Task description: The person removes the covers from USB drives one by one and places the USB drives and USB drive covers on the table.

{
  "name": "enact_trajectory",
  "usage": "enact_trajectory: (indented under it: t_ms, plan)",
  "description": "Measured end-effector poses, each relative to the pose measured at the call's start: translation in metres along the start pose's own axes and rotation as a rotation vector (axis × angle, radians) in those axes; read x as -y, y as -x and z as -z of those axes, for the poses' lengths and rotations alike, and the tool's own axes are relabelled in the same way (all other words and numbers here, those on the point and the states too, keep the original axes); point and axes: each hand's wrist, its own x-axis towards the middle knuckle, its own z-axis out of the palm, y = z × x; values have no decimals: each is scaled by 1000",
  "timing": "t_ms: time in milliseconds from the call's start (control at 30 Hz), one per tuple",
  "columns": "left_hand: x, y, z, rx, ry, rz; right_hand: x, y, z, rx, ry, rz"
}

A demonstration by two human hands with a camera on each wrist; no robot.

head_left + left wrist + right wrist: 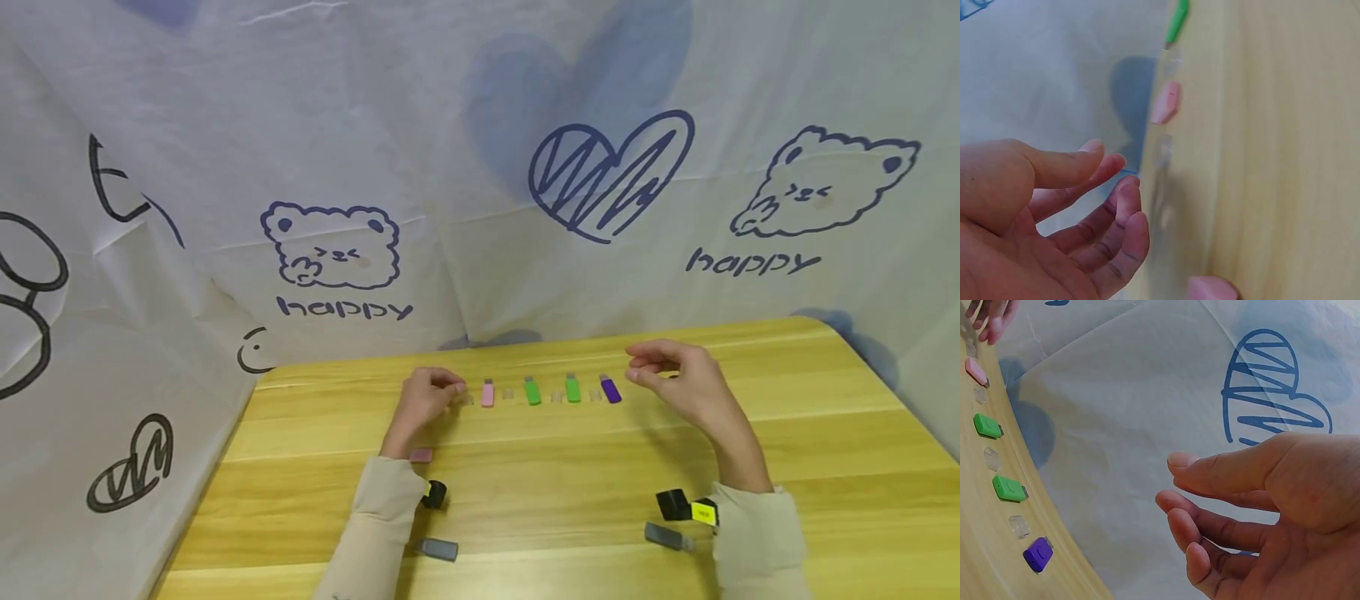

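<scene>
A row of USB sticks lies along the far side of the table: one pink (pixel 488 393), two green (pixel 532 391) and one purple (pixel 611 389). Small clear plastic pieces (pixel 1019 526) sit in the gaps between them. My left hand (pixel 426 406) hovers by the row's left end, near another clear piece (pixel 1163 150), its fingers loosely bent and nothing between them. Past the purple stick, to the right, my right hand (pixel 686 379) is raised above the table with thumb and fingers apart, holding nothing.
Beside my left wrist lies a second pink stick (pixel 422 456), partly covered by the arm. Grey USB sticks lie nearer me, one at the left (pixel 438 549) and one by the right sleeve (pixel 667 537). A printed cloth (pixel 450 167) hangs behind the wooden table (pixel 540 483).
</scene>
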Motion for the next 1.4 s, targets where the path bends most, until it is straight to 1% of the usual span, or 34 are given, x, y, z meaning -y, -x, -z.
enact_trajectory:
  t_ms: [167, 300, 500, 633, 767, 867, 933, 1100, 1200, 1267, 1400]
  plan:
    - [-3, 12, 8, -63, 25, -42, 2, -1, -4, 17, 9, 20]
    - [-8, 20, 13, -77, 110, -62, 3, -1, -7, 35, 15, 30]
    - [-14, 24, 10, -93, 239, -109, 6, 2, -10, 68, 33, 54]
    - [-18, 24, 12, -93, 276, -113, 4, 5, -9, 87, 83, 67]
    - [-21, 28, 20, -102, 286, -120, 0, 9, -2, 125, 151, 93]
    - [-20, 32, 26, -109, 288, -119, -9, 15, 6, 175, 198, 107]
    - [-21, 34, 29, -113, 286, -119, -18, 21, 12, 216, 233, 102]
    - [-24, 36, 33, -112, 295, -119, -44, 37, 29, 359, 297, 67]
    - [-25, 37, 35, -102, 296, -123, -58, 46, 38, 459, 303, 43]
    - [-26, 37, 36, -97, 297, -131, -67, 52, 42, 510, 303, 31]
    - [-26, 38, 37, -91, 304, -141, -81, 63, 50, 560, 295, 19]
